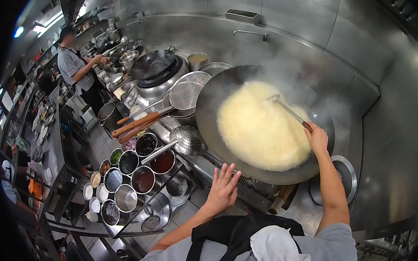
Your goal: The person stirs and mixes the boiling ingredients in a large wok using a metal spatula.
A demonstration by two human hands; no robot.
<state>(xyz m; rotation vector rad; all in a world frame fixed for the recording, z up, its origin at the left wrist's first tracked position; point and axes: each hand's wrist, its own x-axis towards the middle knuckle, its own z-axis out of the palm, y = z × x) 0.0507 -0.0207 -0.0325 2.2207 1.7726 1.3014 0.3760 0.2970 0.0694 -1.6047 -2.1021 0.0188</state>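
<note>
My right hand (317, 138) is closed round the wooden end of a metal-shafted ladle (291, 112). The ladle's head lies in pale yellow, foaming contents (259, 129) that fill much of a very large wok (210, 116); what exactly they are I cannot tell. Steam rises from the far side. My left hand (223, 189) is held near the wok's front rim with its fingers spread, holding nothing. Left of the wok are a perforated metal scoop (188, 140) and a wire-mesh strainer (189, 90) with a wooden handle.
A rack at the left carries several metal pots of sauces and seasonings (143, 179). Beyond the strainer sits a second wok (151, 65). A metal basin (345, 167) stands right of the large wok. Another person (74, 65) stands farther along the range.
</note>
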